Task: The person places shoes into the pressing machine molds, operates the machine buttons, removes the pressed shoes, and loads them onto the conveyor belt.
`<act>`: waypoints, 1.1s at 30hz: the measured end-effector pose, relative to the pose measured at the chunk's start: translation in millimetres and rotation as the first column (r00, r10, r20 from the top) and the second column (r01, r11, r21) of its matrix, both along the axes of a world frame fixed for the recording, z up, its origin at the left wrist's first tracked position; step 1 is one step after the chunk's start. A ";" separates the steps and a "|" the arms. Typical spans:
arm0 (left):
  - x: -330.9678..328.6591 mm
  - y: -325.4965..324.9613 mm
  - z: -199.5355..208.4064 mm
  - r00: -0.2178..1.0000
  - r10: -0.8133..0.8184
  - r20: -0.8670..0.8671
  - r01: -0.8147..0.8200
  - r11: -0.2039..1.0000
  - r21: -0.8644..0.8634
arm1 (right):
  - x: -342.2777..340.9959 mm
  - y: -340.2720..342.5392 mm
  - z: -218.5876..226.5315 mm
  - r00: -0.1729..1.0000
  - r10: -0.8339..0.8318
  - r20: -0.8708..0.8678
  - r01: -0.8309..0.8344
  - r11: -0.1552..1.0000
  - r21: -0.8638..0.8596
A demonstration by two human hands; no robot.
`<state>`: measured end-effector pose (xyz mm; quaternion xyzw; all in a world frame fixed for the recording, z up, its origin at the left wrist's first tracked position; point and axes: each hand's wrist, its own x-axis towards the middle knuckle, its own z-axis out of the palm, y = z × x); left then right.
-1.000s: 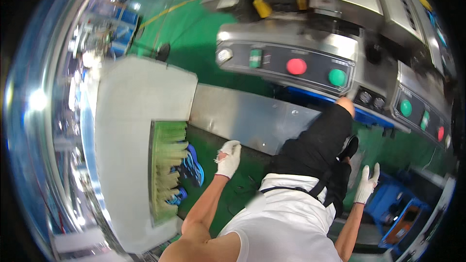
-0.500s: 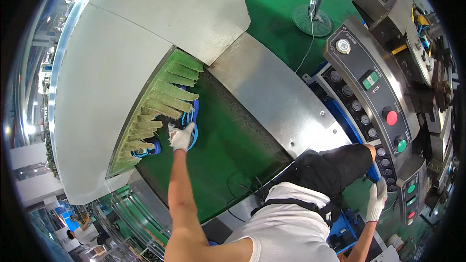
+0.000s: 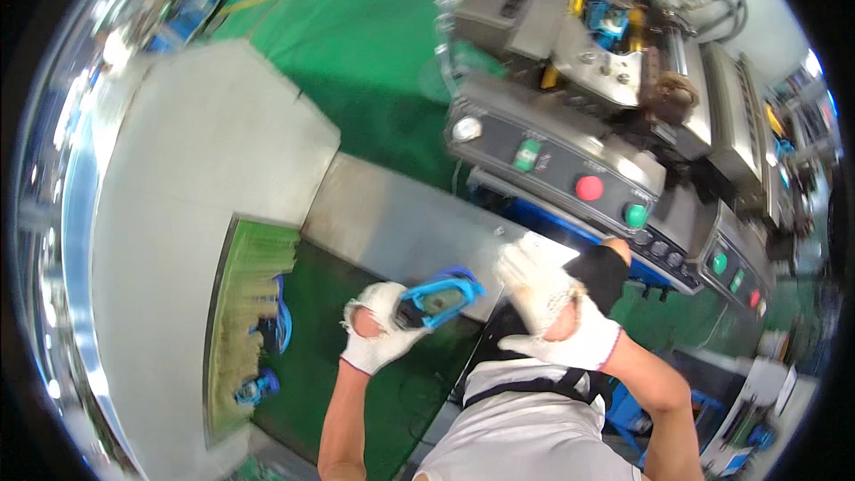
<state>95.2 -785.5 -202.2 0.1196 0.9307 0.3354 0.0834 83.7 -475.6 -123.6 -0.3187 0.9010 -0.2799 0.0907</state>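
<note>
My left hand (image 3: 377,331), in a white glove with the palm partly bare, is closed round the dark end of a blue and black piece that looks like a shoe upper (image 3: 443,299). Its blue rim loops out to the right, above the edge of the green conveyor belt (image 3: 343,374). Across from it, my right hand (image 3: 561,312), gloved too, is raised with nothing seen in it. Its thumb stands apart from its fingers, which are smeared by motion. Two similar blue pieces, one of them a blue shoe-like piece (image 3: 258,387), lie at the green flaps (image 3: 245,303).
A large pale machine housing (image 3: 169,214) stands left, its opening hung with the flaps. A metal plate (image 3: 383,214) borders the belt. At the right is a machine with a control panel (image 3: 557,169), a red button (image 3: 589,188) and a green button (image 3: 636,216).
My left hand has come away from the flaps to the right, now bringing a blue and black piece. My right hand has risen from low at the right towards it. The view has turned.
</note>
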 end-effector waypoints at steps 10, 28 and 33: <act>-153.7 227.9 169.7 0.511 -0.720 -0.469 0.788 0.610 -0.078 | 2.4 143.6 3.0 0.868 -0.359 0.344 0.480 0.784 -0.393; -499.8 516.8 96.3 0.915 -0.203 -0.347 0.005 0.869 -0.495 | 120.7 215.9 -20.1 0.406 -0.482 0.776 0.615 -0.485 -0.622; -527.7 484.9 130.0 0.898 -0.198 -0.393 0.041 0.927 -0.374 | 125.8 198.5 -23.4 0.222 -0.380 0.898 0.807 -0.446 -0.388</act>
